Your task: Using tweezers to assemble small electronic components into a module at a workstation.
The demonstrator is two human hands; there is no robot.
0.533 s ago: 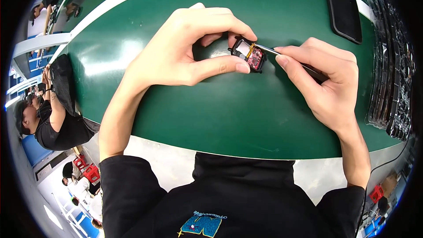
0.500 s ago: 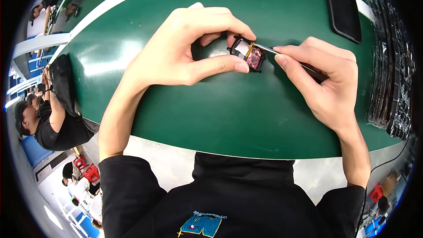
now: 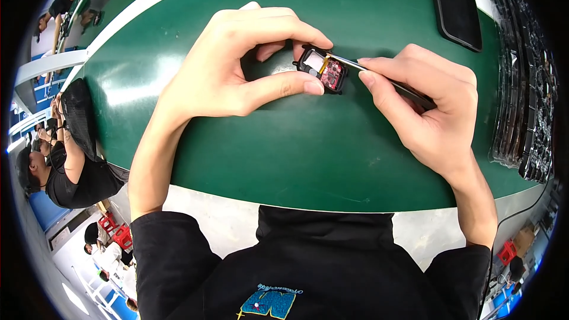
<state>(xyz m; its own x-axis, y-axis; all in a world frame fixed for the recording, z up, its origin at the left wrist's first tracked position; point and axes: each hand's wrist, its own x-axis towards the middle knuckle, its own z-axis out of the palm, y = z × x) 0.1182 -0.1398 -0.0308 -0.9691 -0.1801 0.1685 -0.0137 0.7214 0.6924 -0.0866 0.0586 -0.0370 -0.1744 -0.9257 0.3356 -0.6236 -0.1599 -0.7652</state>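
Between the thumb and fingers of my left hand (image 3: 255, 62) is a small black watch-like case (image 3: 323, 70), its inside facing up. Within it show a silvery-white block, a red circuit board (image 3: 333, 75) and a strip of yellow tape (image 3: 324, 64). My right hand (image 3: 435, 104) is closed around tweezers (image 3: 349, 63), with their thin metal tip at the upper edge of the case, near the yellow strip. Whether the tip grips anything is too small to tell.
A green table (image 3: 284, 154) lies under my hands. At the far right rests a black phone-like slab (image 3: 453, 9), beside a stack of black parts in clear plastic trays (image 3: 521, 95). On the left sits another person (image 3: 77, 172) near a black mesh bag (image 3: 82, 115).
Both hands, the case and the tweezers appear slightly further left, as the whole view has shifted a little. The tweezer tip stays at the case's upper edge.
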